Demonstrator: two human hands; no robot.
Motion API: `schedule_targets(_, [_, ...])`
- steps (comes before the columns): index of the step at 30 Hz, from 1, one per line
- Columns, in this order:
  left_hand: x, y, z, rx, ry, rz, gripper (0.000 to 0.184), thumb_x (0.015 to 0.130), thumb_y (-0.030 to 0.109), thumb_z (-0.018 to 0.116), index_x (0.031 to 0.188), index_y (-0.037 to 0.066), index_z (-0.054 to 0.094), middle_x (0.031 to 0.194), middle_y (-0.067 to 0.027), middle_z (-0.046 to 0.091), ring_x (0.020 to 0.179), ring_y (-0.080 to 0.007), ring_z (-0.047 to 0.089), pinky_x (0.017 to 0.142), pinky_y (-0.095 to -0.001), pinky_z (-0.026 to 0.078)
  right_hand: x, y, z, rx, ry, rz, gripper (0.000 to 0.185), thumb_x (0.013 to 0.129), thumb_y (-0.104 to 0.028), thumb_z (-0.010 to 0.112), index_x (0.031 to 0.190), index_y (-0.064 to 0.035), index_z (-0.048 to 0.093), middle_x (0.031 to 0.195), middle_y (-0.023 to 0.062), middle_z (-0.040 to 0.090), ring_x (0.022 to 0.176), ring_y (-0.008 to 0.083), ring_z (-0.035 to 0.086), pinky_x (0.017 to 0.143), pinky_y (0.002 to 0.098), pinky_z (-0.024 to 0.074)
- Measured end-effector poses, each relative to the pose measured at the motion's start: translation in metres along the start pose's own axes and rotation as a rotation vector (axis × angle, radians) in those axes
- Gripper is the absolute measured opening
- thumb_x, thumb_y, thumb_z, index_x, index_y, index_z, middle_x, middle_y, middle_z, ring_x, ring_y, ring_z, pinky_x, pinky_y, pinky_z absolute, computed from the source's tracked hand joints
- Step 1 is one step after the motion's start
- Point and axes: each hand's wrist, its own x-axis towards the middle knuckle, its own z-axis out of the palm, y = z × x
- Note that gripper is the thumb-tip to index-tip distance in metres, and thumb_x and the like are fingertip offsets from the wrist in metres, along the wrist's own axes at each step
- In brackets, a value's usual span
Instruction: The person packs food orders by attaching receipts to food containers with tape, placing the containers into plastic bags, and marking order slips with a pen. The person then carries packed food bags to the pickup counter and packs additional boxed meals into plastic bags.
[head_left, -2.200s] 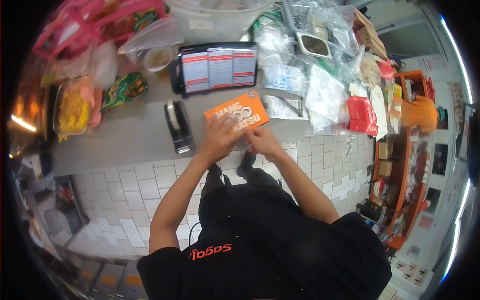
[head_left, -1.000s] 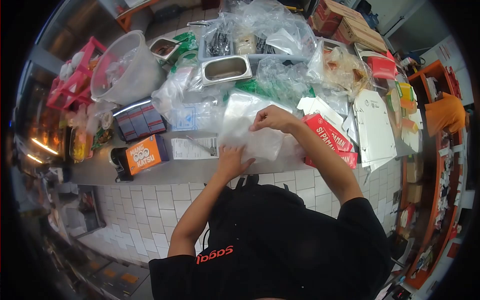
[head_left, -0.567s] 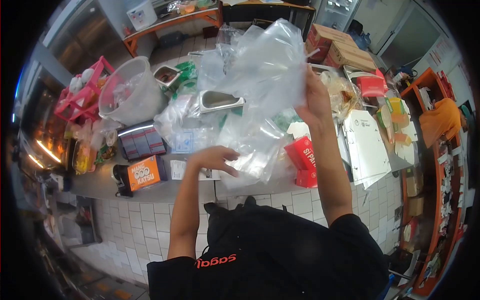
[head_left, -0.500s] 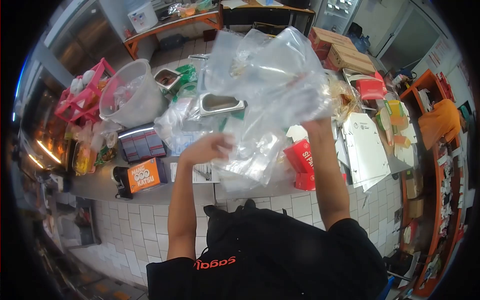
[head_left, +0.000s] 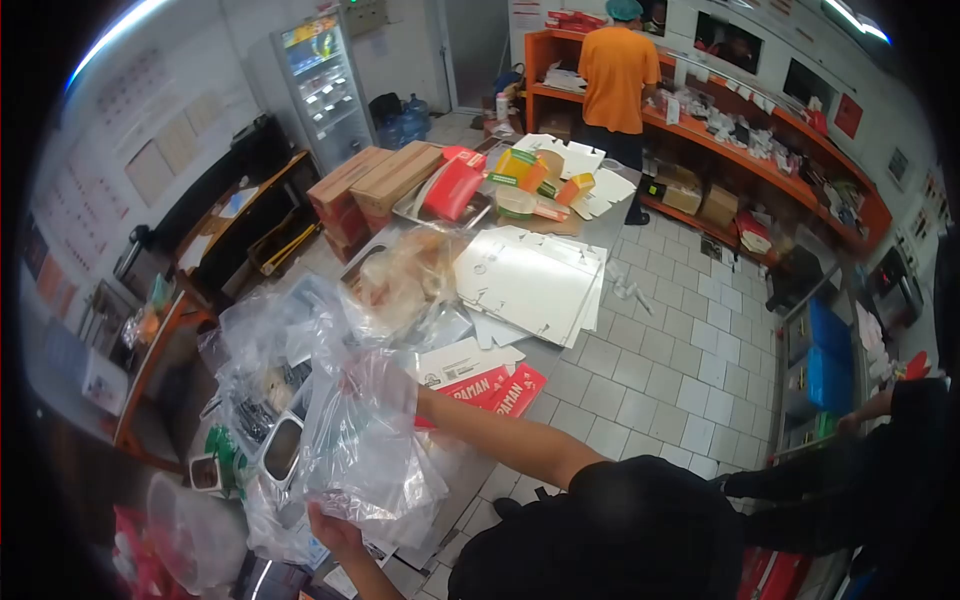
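Clear plastic bags (head_left: 370, 455) hang between my two hands over the cluttered table. My left hand (head_left: 338, 532) is closed on the near lower edge of the bags. Higher up, my right hand (head_left: 385, 385) grips the far side and shows blurred through the film. More crumpled clear plastic (head_left: 285, 320) lies just behind. A steel food container (head_left: 283, 450) sits to the left of the bags. Close to my right forearm are red and white printed boxes (head_left: 485, 390).
Flat white cartons (head_left: 530, 280) are stacked on the table, with cardboard boxes (head_left: 395, 180) behind. A whitish tub (head_left: 195, 530) stands at lower left. A person in an orange shirt (head_left: 615, 80) stands at an orange counter (head_left: 730, 145). Another person's dark sleeve (head_left: 915, 420) shows at right.
The view has swung right, bringing the orange counter and other people into sight. My left hand, earlier apart from the bags, now holds their edge. The bags hang lower, less spread.
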Motion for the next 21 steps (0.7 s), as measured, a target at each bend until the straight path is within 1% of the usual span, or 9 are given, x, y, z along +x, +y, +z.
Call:
schedule_targets(4, [-0.015, 0.017, 0.043, 0.167, 0.125, -0.001, 0.033, 0.097, 0.018, 0.056, 0.125, 0.000, 0.053, 0.116, -0.0115, 0.062, 0.106, -0.0243, 0.061, 0.097, -0.0402, 0.047, 0.005, 0.013, -0.064, -0.491, 0.107, -0.051, 0.019, 0.086, -0.018, 0.064, 0.096, -0.0021, 0.067, 0.084, 0.0130, 0.068, 0.079, 0.0232, 0.067, 0.072, 0.0361, 0.0535])
schedule_targets(6, [-0.018, 0.032, 0.043, 0.321, 0.183, 0.046, 0.031, 0.095, 0.014, 0.059, 0.123, 0.001, 0.053, 0.114, -0.0094, 0.062, 0.106, -0.0219, 0.061, 0.093, -0.0365, 0.050, -0.012, -0.069, -0.057, -1.244, 0.271, 0.373, 0.019, 0.083, -0.020, 0.064, 0.088, -0.0024, 0.069, 0.085, 0.0173, 0.068, 0.080, 0.0310, 0.068, 0.072, 0.0402, 0.0536])
schedule_targets(8, [-0.021, 0.048, 0.030, 0.400, 0.276, 0.106, 0.032, 0.095, 0.015, 0.060, 0.122, 0.000, 0.054, 0.113, -0.0089, 0.063, 0.105, -0.0205, 0.061, 0.090, -0.0353, 0.051, -0.008, -0.061, -0.080, -1.347, 0.590, 0.263, 0.022, 0.082, -0.024, 0.063, 0.084, -0.0030, 0.069, 0.087, 0.0203, 0.067, 0.083, 0.0362, 0.066, 0.072, 0.0438, 0.0531])
schedule_targets(11, [-0.036, 0.053, 0.066, 0.382, 0.347, 0.165, 0.031, 0.091, 0.010, 0.065, 0.118, 0.000, 0.056, 0.108, -0.0093, 0.064, 0.096, -0.0173, 0.063, 0.085, -0.0337, 0.052, -0.012, -0.110, -0.072, -1.214, 0.599, 0.005, 0.023, 0.083, -0.024, 0.063, 0.085, -0.0025, 0.068, 0.083, 0.0184, 0.067, 0.081, 0.0350, 0.067, 0.069, 0.0440, 0.0530])
schedule_targets(14, [-0.045, 0.041, 0.068, 0.613, 0.337, 0.228, 0.033, 0.086, 0.006, 0.070, 0.114, -0.002, 0.056, 0.105, -0.0100, 0.063, 0.089, -0.0176, 0.063, 0.080, -0.0310, 0.053, -0.056, -0.143, 0.045, -0.684, 0.171, 0.038, 0.058, 0.082, -0.055, 0.067, 0.105, -0.0017, 0.064, 0.091, 0.0158, 0.069, 0.086, 0.0284, 0.067, 0.076, 0.0389, 0.0518])
schedule_targets(16, [-0.060, 0.019, 0.092, 0.667, 0.271, 0.188, 0.034, 0.086, 0.013, 0.072, 0.110, -0.002, 0.055, 0.102, -0.0091, 0.062, 0.087, -0.0181, 0.063, 0.078, -0.0300, 0.053, -0.093, -0.081, 0.118, -0.780, 0.073, -0.346, 0.060, 0.079, -0.049, 0.073, 0.113, -0.0011, 0.059, 0.093, 0.0147, 0.068, 0.082, 0.0273, 0.065, 0.075, 0.0368, 0.0510])
schedule_targets(18, [-0.074, 0.026, 0.091, 0.659, 0.262, 0.174, 0.043, 0.083, 0.027, 0.076, 0.105, -0.002, 0.054, 0.094, -0.0072, 0.060, 0.085, -0.0182, 0.060, 0.075, -0.0294, 0.051, -0.139, -0.144, 0.165, -0.355, -0.244, 0.047, 0.044, 0.081, -0.036, 0.076, 0.107, -0.0039, 0.062, 0.085, 0.0113, 0.067, 0.075, 0.0217, 0.064, 0.068, 0.0331, 0.0494])
schedule_targets(19, [-0.088, 0.036, 0.110, 0.424, 0.421, 0.124, 0.047, 0.081, 0.033, 0.077, 0.105, -0.001, 0.055, 0.090, -0.0066, 0.059, 0.082, -0.0162, 0.059, 0.072, -0.0283, 0.049, -0.138, -0.126, 0.155, -0.299, -0.198, 0.010, 0.037, 0.082, -0.032, 0.075, 0.103, -0.0051, 0.062, 0.081, 0.0092, 0.066, 0.072, 0.0178, 0.062, 0.066, 0.0314, 0.0486])
schedule_targets(21, [-0.107, 0.101, -0.020, 0.731, 0.186, 0.061, 0.041, 0.083, 0.026, 0.075, 0.109, 0.001, 0.056, 0.092, -0.0073, 0.060, 0.083, -0.0173, 0.061, 0.073, -0.0297, 0.051, -0.137, -0.114, 0.126, -0.285, -0.060, 0.059, 0.022, 0.083, -0.021, 0.072, 0.096, -0.0067, 0.061, 0.075, 0.0031, 0.062, 0.069, 0.0095, 0.060, 0.061, 0.0280, 0.0473])
